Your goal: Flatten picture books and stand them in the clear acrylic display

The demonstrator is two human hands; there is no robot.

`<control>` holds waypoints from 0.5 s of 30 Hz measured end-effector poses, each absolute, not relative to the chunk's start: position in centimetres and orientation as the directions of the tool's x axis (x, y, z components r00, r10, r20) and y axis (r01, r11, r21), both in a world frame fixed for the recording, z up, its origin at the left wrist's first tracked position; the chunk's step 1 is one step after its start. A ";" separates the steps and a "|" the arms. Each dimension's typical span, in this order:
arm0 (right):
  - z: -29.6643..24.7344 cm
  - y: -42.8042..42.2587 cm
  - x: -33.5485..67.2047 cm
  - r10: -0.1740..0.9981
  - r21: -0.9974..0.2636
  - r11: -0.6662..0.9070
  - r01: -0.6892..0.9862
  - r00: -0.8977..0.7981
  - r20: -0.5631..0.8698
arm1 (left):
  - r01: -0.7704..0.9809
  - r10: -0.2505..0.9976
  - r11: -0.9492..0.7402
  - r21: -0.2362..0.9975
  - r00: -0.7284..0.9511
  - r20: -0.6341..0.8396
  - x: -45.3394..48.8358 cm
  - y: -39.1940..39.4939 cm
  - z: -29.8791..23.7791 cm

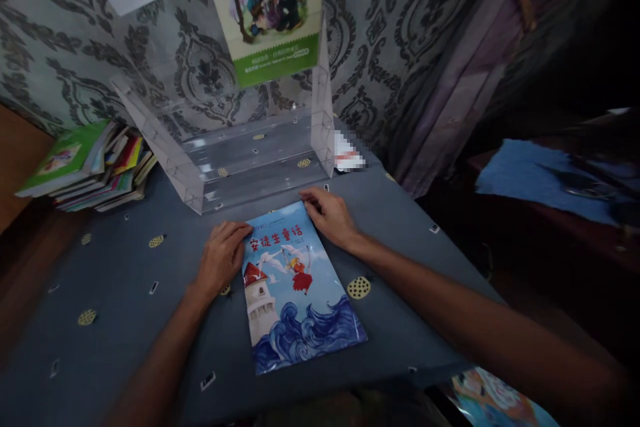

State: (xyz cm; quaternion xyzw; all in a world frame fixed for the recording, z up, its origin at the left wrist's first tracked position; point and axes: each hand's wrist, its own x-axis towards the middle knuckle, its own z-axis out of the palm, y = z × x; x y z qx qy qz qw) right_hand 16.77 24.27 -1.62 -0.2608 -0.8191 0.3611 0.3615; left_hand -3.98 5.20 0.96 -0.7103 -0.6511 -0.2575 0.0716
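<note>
A blue picture book lies face up on the table, with red Chinese characters, a red-roofed tower and dark blue waves on its cover. My left hand is at its upper left edge, fingers pressed together and fingertips on the border of the cover. At the upper right corner, my right hand is closed with curled fingers holding the edge. Both thumbs are partly hidden. Just beyond the book stands a clear plastic rack with tall side panels.
Several books are stacked on the left of the patterned grey-blue tablecloth. A green-bottomed picture sheet is upright behind the rack. Blue cloth lies on a dark surface at right. Another colourful cover shows below the table edge.
</note>
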 end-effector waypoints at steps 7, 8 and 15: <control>-1.7 24.4 16.8 0.674 -0.746 0.641 0.180 -0.596 0.436 | 0.966 0.919 -0.161 0.203 0.073 0.387 -3.1 6.4 1.8; -1.7 24.3 16.8 0.676 -0.746 0.641 0.182 -0.595 0.435 | 0.966 0.923 -0.166 0.196 0.082 0.375 -2.9 6.6 1.9; -1.5 24.3 16.8 0.672 -0.742 0.649 0.168 -0.583 0.456 | 0.971 0.955 -0.200 0.130 0.164 0.247 -1.2 9.5 3.0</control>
